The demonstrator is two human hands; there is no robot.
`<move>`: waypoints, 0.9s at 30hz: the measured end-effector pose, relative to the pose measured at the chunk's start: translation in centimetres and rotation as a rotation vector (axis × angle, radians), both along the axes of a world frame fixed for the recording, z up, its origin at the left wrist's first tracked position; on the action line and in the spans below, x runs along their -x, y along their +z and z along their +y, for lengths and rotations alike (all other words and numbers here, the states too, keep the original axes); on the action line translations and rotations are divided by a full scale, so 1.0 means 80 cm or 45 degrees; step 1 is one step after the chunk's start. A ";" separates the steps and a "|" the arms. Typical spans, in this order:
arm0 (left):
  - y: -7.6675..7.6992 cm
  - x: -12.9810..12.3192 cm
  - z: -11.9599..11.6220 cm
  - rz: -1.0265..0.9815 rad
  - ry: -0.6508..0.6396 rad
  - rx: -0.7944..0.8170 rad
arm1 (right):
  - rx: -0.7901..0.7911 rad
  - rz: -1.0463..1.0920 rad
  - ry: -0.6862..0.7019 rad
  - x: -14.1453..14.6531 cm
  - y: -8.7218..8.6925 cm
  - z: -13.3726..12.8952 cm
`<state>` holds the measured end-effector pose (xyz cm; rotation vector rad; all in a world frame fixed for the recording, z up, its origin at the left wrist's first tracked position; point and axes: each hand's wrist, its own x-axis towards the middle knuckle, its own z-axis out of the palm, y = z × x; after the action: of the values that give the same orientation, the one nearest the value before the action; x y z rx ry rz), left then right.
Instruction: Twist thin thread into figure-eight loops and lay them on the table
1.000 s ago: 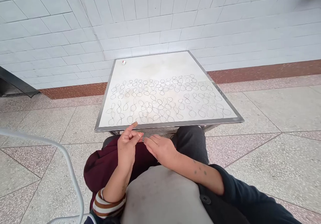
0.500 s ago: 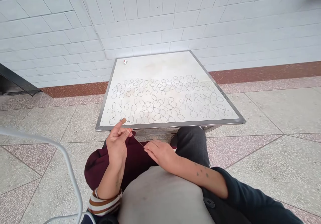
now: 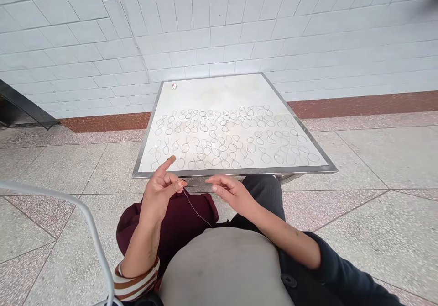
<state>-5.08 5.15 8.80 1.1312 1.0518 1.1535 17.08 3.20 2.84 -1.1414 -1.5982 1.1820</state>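
Just in front of the table's near edge, my left hand (image 3: 159,192) pinches a thin string (image 3: 196,211) between thumb and fingertips, its index finger pointing up. From that pinch the string hangs in a slack curve over my lap. My right hand (image 3: 234,194) is to the right, apart from the string, thumb and fingers parted with nothing visible between them. Many thin looped strings (image 3: 212,151), shaped like figure eights, lie in rows on the white tabletop (image 3: 219,91) beyond both hands.
A small white and red object (image 3: 174,86) sits at the table's far left corner. The tabletop has a metal rim (image 3: 236,171). Behind it stands a tiled wall (image 3: 222,36). A white curved tube (image 3: 89,219) rises at my left, and my knees are under the near edge.
My right hand has released the string and moved up and right, its fingers opening. The string, taut between both hands before, now hangs slack from my left hand.
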 end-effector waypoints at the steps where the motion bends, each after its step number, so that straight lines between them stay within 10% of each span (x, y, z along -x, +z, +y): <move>1: 0.000 -0.008 -0.003 -0.008 -0.082 0.031 | 0.009 0.085 0.070 0.005 0.009 0.006; 7: -0.006 -0.037 -0.014 -0.028 -0.155 0.076 | 0.181 0.541 0.276 0.027 0.026 0.023; 27: -0.025 -0.062 -0.022 -0.308 -0.049 0.172 | 0.291 0.666 0.118 0.026 0.032 0.021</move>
<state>-0.15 3.35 6.77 0.8785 0.9019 1.1394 15.04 4.91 5.39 -0.8053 -1.1447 1.6008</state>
